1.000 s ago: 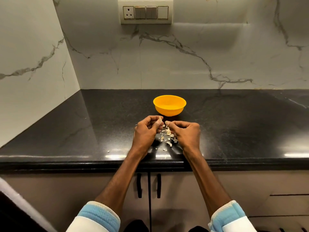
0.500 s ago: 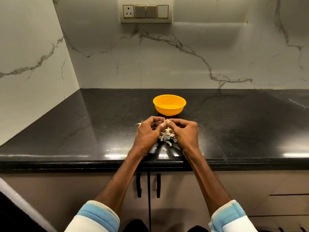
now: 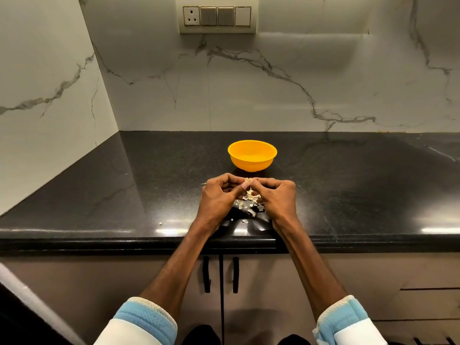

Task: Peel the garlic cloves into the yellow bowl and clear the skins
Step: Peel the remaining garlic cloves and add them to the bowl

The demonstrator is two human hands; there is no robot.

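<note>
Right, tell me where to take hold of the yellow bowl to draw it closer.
Pinch the near rim of the yellow bowl, thumb inside, coming from above on your side. It stands upright, mouth open, and its round wall tapers downward, so the lip probably gives the surest hold. Free the left hand or right hand from the garlic clove first.

A: How is the light?
B: Warm and fairly dim, from overhead. The marble wall [image 3: 273, 100] is brightest in the middle and greys toward the top corners.
A: Glare?
B: Pale streaks lie along the front edge of the glossy black counter [image 3: 112, 195], left and right.
A: Shadows?
B: A soft band runs rightward on the wall below the switch plate [image 3: 216, 14]; a dark patch sits under the yellow bowl [image 3: 251, 163].
A: Sharp?
B: Fair in the centre, though the skins [image 3: 249, 207] look soft. The wide lens bows the counter's edge at the sides.
</note>
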